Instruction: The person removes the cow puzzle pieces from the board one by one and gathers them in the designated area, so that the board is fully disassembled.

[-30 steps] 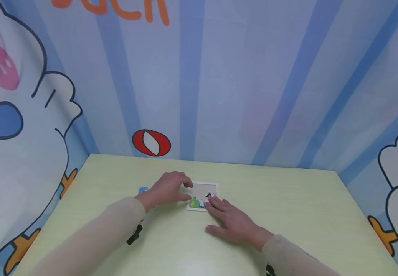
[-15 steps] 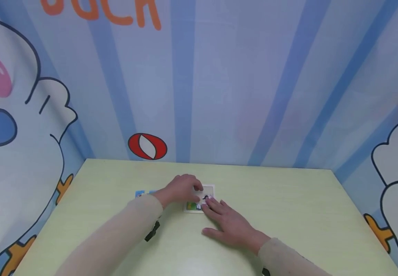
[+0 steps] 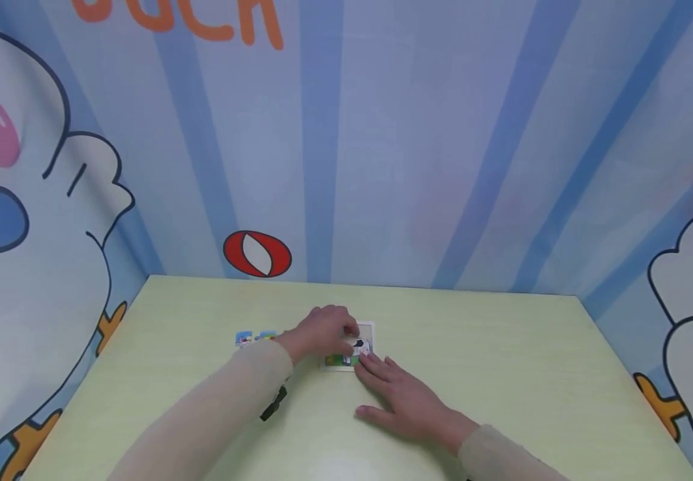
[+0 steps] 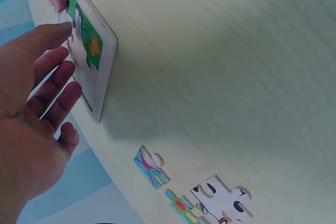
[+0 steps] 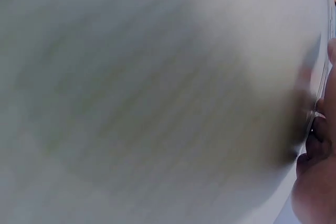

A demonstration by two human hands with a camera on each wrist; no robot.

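A white-framed jigsaw tray (image 3: 373, 332) lies on the table, its lower part filled with green and a black-and-white picture. Above its left side, my left hand (image 3: 321, 331) pinches a whitish puzzle piece between thumb and forefinger, largely hidden by the fingers. In the left wrist view the thumb (image 4: 55, 34) reaches the tray picture, with the other fingers loosely bent behind it. My right hand (image 3: 407, 399) lies palm down, straight fingertips at the tray's lower right part. Only a side of the right hand (image 5: 315, 171) appears in the right wrist view.
Loose puzzle pieces lie left of the tray: a blue one (image 4: 149, 166), a white one with black spots (image 4: 224, 200) and a green-and-red one (image 4: 181, 205). The pale table (image 3: 514, 374) ends at a blue striped backdrop (image 3: 382, 147).
My left hand has moved right over the tray with the piece, uncovering loose pieces behind its wrist. My right hand has stayed nearly in place, its fingertips slightly lower on the tray.
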